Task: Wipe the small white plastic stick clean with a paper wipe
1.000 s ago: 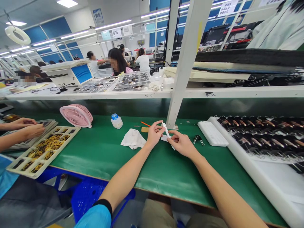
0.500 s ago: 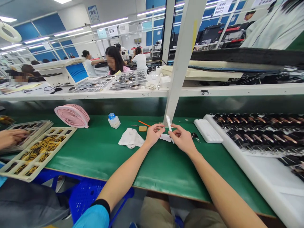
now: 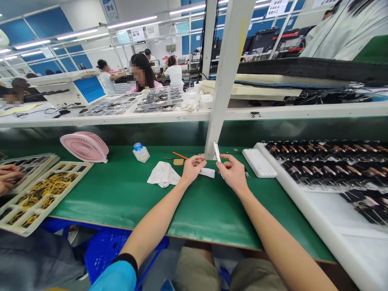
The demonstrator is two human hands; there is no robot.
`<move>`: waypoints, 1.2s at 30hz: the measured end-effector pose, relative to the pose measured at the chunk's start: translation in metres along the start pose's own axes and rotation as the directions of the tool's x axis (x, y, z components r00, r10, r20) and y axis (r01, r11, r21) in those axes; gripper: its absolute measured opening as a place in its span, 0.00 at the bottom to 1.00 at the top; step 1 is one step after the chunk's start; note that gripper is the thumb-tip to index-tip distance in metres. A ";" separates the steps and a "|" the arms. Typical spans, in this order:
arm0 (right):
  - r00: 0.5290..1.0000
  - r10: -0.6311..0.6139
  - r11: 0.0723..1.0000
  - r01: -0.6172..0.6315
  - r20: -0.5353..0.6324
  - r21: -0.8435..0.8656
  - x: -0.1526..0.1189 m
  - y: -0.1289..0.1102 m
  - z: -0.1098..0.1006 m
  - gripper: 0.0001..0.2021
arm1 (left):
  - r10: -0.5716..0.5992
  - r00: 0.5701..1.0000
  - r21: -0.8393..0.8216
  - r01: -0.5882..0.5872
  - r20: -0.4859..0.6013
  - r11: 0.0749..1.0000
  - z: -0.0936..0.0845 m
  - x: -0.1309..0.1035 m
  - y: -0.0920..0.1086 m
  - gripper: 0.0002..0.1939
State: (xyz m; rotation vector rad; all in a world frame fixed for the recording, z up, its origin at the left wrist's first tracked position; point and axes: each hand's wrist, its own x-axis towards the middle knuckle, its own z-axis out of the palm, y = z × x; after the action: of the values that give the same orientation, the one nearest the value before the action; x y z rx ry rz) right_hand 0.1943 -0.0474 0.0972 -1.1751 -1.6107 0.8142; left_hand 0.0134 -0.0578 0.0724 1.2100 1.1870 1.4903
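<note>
My right hand (image 3: 233,173) holds a slim white pen-like stick (image 3: 217,153) almost upright above the green bench (image 3: 127,194). My left hand (image 3: 191,169) pinches the edge of a small white wipe (image 3: 208,172) that lies on the bench between the two hands. A crumpled white cloth (image 3: 163,174) lies just left of my left hand. Behind it sit a small tan block (image 3: 178,162) and an orange stick (image 3: 180,155).
A white post (image 3: 226,76) rises right behind my hands. A white keypad-like block (image 3: 259,162) and a long white tray of dark parts (image 3: 330,214) lie to the right. A small bottle (image 3: 141,152), a pink fan (image 3: 85,147) and a co-worker's hands (image 3: 7,178) over parts trays (image 3: 39,198) are at the left.
My right hand has lifted the white stick from a slant to almost upright. My left hand let go of the stick and now pinches the wipe. The co-worker's hands drew back leftward.
</note>
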 end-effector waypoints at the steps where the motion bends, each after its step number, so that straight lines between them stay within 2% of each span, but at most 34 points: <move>1: 1.000 -0.002 1.000 0.002 -0.008 0.010 0.000 0.000 0.000 0.22 | 0.001 1.000 0.000 -0.001 0.000 1.000 0.000 0.000 0.000 0.21; 20: 0.999 0.018 1.000 -0.018 -0.032 0.018 0.001 0.004 -0.001 0.22 | -0.004 1.000 0.030 0.004 0.013 1.000 0.000 -0.002 0.005 0.19; 26: 0.999 0.015 0.999 -0.013 -0.039 0.040 0.001 0.005 -0.003 0.19 | -0.003 1.000 0.037 0.003 0.009 0.999 0.000 -0.002 0.004 0.19; 36: 1.000 0.015 1.000 -0.015 -0.019 0.027 -0.001 0.000 -0.002 0.20 | 0.000 1.000 0.048 -0.001 0.011 0.999 -0.001 -0.001 0.000 0.20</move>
State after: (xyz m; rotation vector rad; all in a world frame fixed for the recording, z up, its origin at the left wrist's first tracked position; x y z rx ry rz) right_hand 0.1959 -0.0482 0.0976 -1.1734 -1.5726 0.8300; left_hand 0.0128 -0.0586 0.0720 1.2486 1.2213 1.4612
